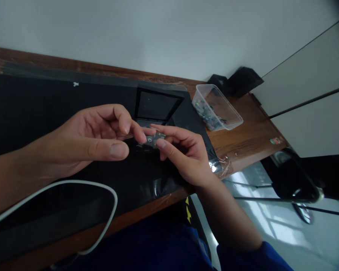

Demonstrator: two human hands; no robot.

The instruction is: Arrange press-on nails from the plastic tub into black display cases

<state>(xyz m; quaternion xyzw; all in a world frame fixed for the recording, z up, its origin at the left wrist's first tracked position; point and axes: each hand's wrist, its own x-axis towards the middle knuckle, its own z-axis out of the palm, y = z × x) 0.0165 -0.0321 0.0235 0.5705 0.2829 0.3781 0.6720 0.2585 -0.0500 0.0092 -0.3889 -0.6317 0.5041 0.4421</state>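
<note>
Between the thumb and fingers of my right hand [186, 152] is a small, flat grey piece with white marks [150, 140]. My right hand is closed on it over the black mat [25, 109]. My left hand [93, 137] comes in from the left with its thumb apart from the fingers. Its fingertips reach the left edge of the piece and seem to touch it. Behind the hands lies a dark rectangular frame or tray [159, 105], its near part covered by my fingers. What exactly the piece is, I cannot tell.
A clear plastic tub [233, 116] with many small pieces stands on the wooden table [243, 139] at right. Black boxes [244, 81] sit behind it. A small white piece [75, 84] lies at the mat's back. A white cable [113, 195] loops near the front edge.
</note>
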